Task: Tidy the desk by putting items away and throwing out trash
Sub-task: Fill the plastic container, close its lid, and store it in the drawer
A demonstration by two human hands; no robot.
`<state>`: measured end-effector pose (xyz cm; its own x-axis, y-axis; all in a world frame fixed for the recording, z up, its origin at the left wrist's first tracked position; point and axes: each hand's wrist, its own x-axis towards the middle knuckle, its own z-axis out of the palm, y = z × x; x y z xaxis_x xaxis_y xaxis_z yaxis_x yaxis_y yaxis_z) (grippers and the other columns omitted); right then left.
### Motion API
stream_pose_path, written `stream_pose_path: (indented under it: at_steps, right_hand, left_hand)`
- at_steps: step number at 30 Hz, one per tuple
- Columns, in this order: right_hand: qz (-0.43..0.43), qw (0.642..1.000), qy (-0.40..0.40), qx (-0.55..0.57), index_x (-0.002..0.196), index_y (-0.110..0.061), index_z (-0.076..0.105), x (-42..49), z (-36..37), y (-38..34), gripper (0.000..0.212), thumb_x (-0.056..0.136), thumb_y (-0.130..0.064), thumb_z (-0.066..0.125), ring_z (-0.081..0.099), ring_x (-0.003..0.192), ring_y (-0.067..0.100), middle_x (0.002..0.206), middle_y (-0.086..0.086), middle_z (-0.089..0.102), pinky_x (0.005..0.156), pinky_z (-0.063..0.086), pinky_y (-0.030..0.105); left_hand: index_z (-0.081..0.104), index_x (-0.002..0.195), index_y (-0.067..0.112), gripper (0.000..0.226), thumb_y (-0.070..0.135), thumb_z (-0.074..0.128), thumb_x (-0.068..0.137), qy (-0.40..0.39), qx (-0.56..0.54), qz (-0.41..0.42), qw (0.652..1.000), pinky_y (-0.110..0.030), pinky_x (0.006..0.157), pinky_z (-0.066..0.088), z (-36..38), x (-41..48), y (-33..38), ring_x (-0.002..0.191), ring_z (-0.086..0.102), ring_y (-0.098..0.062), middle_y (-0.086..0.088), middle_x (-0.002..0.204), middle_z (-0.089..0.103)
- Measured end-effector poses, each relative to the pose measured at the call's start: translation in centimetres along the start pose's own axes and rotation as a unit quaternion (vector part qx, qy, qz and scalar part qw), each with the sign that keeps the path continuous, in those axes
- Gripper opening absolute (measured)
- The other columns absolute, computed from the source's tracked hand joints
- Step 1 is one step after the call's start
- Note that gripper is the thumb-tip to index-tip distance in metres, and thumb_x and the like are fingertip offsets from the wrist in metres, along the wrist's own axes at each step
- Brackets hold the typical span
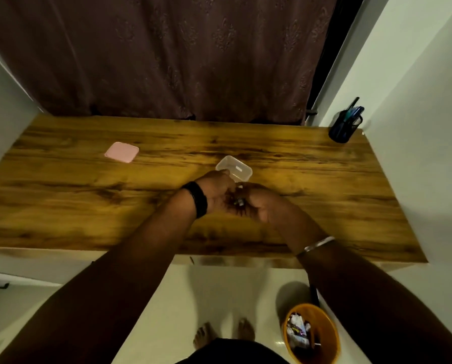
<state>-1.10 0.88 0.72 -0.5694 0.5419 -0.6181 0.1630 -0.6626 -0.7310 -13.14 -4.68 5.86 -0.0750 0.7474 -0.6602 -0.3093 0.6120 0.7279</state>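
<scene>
A wooden desk (88, 206) fills the middle of the view, with a dark patterned curtain (167, 53) hanging behind it and pale walls (416, 127) on either side. Toward the far left of the desktop lies a pink square lid (121, 152), flat and well apart from everything else. At the far right corner stands a dark pen holder (345, 127) with several pens (353, 111) sticking out of it. On the pale floor (206, 290) below the desk's near edge, to the right of two bare feet (223, 334), sits an orange bin (324, 327) with crumpled wrappers (297, 331) inside. Both forearms reach in over the near edge and hide part of the desktop. The left hand (214, 191) (black wristband (199, 198) on its wrist) is cupped around some small pieces (239, 203), dark and shiny, too blurred to name. The right hand (263, 203), a silver bangle (318, 243) on its wrist, has its fingers curled in toward the same pieces; whether it pinches any cannot be told. Just beyond the hands, touching the left hand's fingertips, a clear container (243, 168) stands open near the desk's centre; a small white spot shows in it, either a piece or a label.
</scene>
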Motion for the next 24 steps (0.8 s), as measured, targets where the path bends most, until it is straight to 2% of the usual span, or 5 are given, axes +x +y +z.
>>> stream_pose_path:
  at_steps: [5,7,10,17,24]
  right_hand:
    - [-0.013,0.983,0.049,-0.176,0.123,-0.005,0.068,0.8,-0.1,-1.9,0.027,0.097,-0.006,0.069,0.073,0.086,0.021,0.103,0.011,0.075,0.077,0.063,0.038]
    - [-0.049,0.965,0.105,-0.236,0.132,-0.008,0.064,1.7,-0.5,-3.0,0.038,0.095,-0.002,0.070,0.070,0.084,0.022,0.109,0.013,0.072,0.063,0.061,0.032]
    - [-0.106,0.934,0.151,-0.306,0.130,-0.006,0.065,3.5,-1.0,-4.7,0.039,0.092,0.003,0.069,0.072,0.097,0.034,0.119,0.021,0.069,0.073,0.063,0.042]
    - [-0.194,0.756,0.182,-0.598,0.118,-0.007,0.074,7.7,-1.1,-6.0,0.028,0.091,-0.006,0.070,0.070,0.109,0.034,0.117,0.016,0.073,0.073,0.047,0.031]
    - [-0.213,0.688,0.150,-0.677,0.114,-0.016,0.077,9.7,-2.7,-4.5,0.025,0.089,-0.015,0.074,0.066,0.114,0.035,0.125,0.014,0.069,0.090,0.057,0.040]
  left_hand:
    - [0.053,0.122,0.015,0.027,0.004,0.046,0.099,0.061,-0.014,0.021,0.998,-0.059,0.089,0.056,-1.2,-0.3,-0.5,0.105,0.069,-0.043,-0.024,0.117,0.068]
    - [0.057,0.123,0.014,0.026,0.009,0.047,0.099,0.117,-0.003,0.031,0.993,-0.054,0.086,0.058,-2.3,0.1,-1.3,0.097,0.071,-0.038,-0.018,0.109,0.071]
    - [0.058,0.123,0.014,0.027,0.007,0.045,0.100,0.141,-0.026,0.019,0.989,-0.051,0.084,0.059,-3.9,1.0,-2.9,0.098,0.071,-0.033,-0.012,0.114,0.068]
    - [0.059,0.124,0.020,0.027,0.008,0.049,0.102,0.125,-0.091,0.040,0.987,-0.049,0.088,0.057,-4.6,2.9,-5.1,0.104,0.067,-0.025,-0.002,0.124,0.066]
    - [0.058,0.124,0.013,0.029,0.012,0.037,0.104,0.155,-0.122,-0.001,0.980,-0.046,0.089,0.053,-4.1,3.6,-6.6,0.113,0.063,-0.033,-0.011,0.118,0.066]
